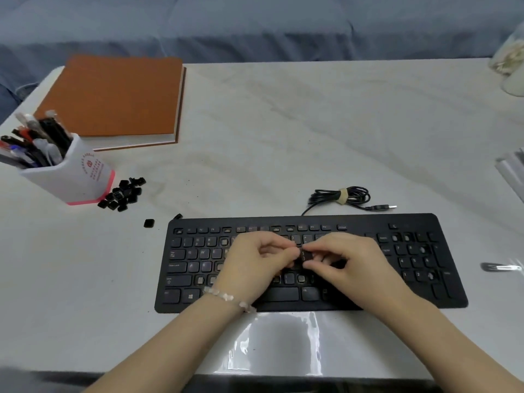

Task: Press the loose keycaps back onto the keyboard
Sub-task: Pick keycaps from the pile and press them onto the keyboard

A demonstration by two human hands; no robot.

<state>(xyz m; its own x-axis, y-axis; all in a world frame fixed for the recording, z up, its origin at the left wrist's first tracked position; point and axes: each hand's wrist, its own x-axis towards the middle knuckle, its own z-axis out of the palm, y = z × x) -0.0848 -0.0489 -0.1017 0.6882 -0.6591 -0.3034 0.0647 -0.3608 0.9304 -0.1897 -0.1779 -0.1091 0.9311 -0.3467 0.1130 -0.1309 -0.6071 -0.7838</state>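
Over the middle of the keyboard, which lies along the near edge of the tabletop, we pinch one keycap between the curled fingertips of our left hand and right hand. We judge this the seating step: next it needs lining up over its socket, then a straight press down. More loose keycaps lie by the pen holder at the left edge, open tabletop between; the cable lies just behind the keyboard.
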